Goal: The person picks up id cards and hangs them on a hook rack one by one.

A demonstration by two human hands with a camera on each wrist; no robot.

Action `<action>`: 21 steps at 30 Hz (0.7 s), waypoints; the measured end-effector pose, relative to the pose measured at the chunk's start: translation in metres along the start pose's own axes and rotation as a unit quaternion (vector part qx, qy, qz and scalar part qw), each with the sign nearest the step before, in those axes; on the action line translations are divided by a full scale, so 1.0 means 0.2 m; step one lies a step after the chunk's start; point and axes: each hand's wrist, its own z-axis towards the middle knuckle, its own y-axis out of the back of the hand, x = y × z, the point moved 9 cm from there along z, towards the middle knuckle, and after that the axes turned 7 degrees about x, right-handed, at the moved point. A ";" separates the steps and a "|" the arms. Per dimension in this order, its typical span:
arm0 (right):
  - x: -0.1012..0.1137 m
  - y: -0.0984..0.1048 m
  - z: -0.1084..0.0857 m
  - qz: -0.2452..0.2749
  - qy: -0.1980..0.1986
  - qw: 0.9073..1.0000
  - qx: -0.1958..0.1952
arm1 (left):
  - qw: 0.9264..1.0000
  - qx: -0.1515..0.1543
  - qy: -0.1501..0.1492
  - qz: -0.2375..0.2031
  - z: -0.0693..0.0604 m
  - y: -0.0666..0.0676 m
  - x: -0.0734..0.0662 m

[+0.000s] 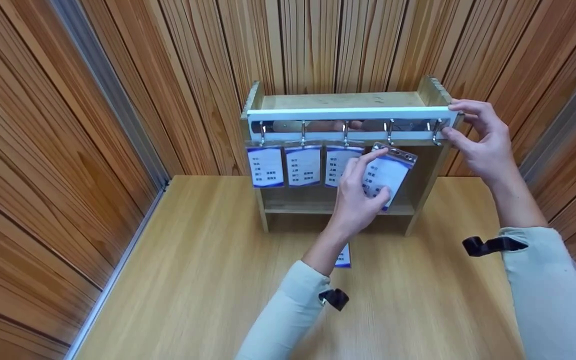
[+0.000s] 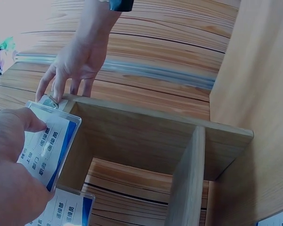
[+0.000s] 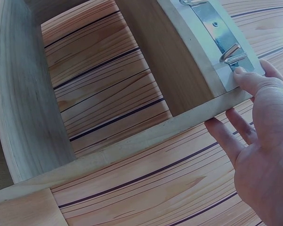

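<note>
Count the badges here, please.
5: three badges hang on the hook rack, the left hand pinches a fourth badge, and a fifth badge lies on the table, partly hidden by the left wrist. Others may be hidden.

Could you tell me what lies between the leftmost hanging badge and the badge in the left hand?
Two more badges hang there, side by side, from the hook rail, as the head view shows. The left hand partly covers one.

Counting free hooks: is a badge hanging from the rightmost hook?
No, the rightmost hook is bare, beside the right hand.
</note>
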 end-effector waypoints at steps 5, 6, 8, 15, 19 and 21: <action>0.00 0.00 0.00 -0.001 -0.004 1.000 0.000 | 1.000 -0.010 -0.006 0.002 0.02 0.00 0.01; 0.00 0.00 0.00 -0.001 -0.003 1.000 0.000 | 1.000 -0.013 -0.008 0.004 0.02 0.00 0.01; 0.01 0.00 0.00 -0.002 -0.003 1.000 0.001 | 1.000 -0.018 -0.014 0.007 0.03 0.00 0.01; 0.00 0.00 -0.01 -0.006 -0.008 1.000 0.000 | 1.000 -0.020 -0.021 0.007 0.04 0.00 0.00; 0.01 0.00 0.00 -0.003 -0.002 1.000 0.000 | 1.000 -0.017 -0.017 0.003 0.05 -0.01 0.00; 0.01 0.00 0.00 0.000 0.003 1.000 0.000 | 1.000 -0.018 -0.015 0.000 0.05 -0.01 0.00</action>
